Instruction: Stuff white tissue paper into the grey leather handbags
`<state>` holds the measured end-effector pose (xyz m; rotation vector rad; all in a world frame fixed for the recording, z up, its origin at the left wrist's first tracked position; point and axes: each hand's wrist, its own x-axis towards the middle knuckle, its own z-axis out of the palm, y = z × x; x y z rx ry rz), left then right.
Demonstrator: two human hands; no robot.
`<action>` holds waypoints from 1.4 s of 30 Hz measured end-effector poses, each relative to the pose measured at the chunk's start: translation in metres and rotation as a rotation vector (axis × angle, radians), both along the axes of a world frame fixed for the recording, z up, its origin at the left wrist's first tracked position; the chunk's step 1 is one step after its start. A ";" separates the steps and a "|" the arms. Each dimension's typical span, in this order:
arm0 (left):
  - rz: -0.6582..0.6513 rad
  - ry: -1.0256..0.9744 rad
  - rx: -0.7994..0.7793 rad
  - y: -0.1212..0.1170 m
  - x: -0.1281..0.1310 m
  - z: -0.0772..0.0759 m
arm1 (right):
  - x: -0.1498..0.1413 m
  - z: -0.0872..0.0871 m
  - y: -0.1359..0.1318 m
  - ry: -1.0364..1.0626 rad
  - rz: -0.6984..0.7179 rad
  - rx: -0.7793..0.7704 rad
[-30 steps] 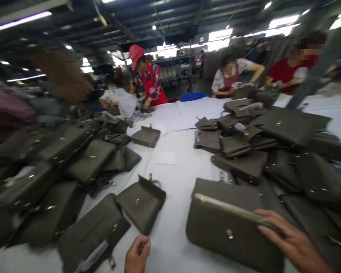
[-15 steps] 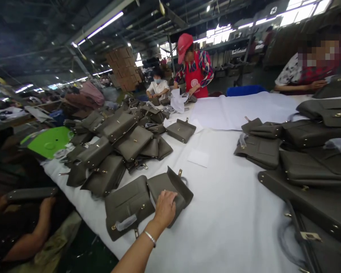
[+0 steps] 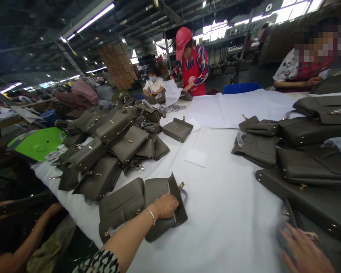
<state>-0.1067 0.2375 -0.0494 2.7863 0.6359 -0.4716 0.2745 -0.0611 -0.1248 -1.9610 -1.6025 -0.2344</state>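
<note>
White-covered table with many grey bags.
Bag piles sit along both side edges; a white paper lies in the middle.

A heap of grey-brown bags lies on the white cloth to my left, with one bag apart beyond it. A white card sits mid-table. To my right, bigger dark bags are stacked. A green sheet lies off the table's left edge. Across from me stands a person in a red cap and apron; cardboard boxes are stacked behind.
</note>
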 end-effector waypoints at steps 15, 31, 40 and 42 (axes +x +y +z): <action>0.133 -0.631 -0.078 -0.084 -0.041 0.046 | -0.199 0.094 0.161 -0.305 0.944 -0.307; -0.192 -0.708 -0.092 -0.128 0.029 -0.005 | -0.107 0.130 0.097 -0.365 0.790 -0.250; 0.603 -0.950 -0.255 -0.066 0.067 0.030 | -0.084 0.115 0.072 -0.309 0.848 -0.199; 0.554 -0.806 -0.471 -0.044 0.082 0.029 | -0.082 0.114 0.073 -0.325 0.887 -0.189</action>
